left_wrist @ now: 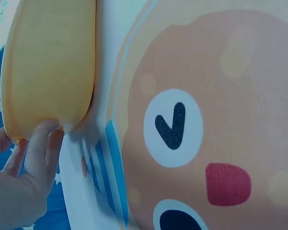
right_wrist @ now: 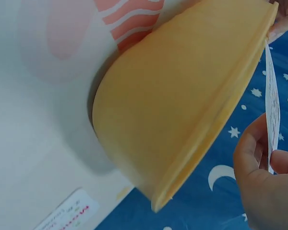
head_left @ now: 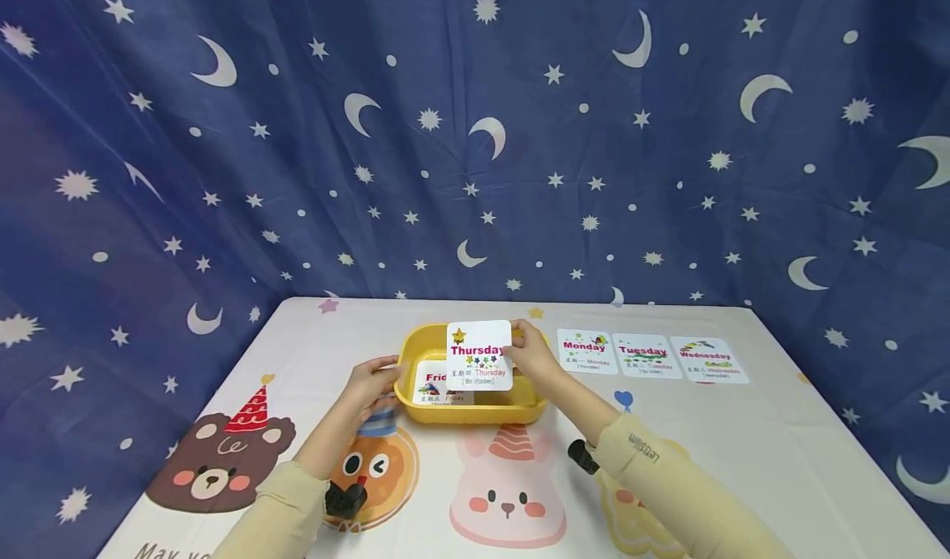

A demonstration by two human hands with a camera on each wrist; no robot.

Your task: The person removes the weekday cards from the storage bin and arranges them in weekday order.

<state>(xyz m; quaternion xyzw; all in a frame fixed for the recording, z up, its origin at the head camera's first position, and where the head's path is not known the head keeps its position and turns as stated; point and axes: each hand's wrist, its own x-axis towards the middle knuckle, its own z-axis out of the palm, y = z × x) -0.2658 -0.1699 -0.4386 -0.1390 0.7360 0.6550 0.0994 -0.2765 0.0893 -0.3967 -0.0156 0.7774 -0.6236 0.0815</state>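
Between the thumb and fingers of my right hand point(head_left: 529, 349) is a white Thursday card point(head_left: 479, 371), held upright above the yellow basin point(head_left: 475, 415). The right wrist view shows this card point(right_wrist: 272, 105) nearly edge-on, pinched near its end. My left hand point(head_left: 373, 386) grips the basin's left end; in the left wrist view its fingers point(left_wrist: 37, 148) lie against the outer wall, near the rim. Inside the basin lies a Friday card point(head_left: 430, 386), partly covered by the Thursday card. Whether more cards lie beneath it is hidden.
Right of the basin, a Monday card point(head_left: 588, 361), a Tuesday card point(head_left: 646, 365) and a Wednesday card point(head_left: 708, 369) lie in a row. The white tablecloth point(head_left: 816, 460) has printed cartoon animals. A blue curtain with moons and stars point(head_left: 475, 130) hangs behind the table.
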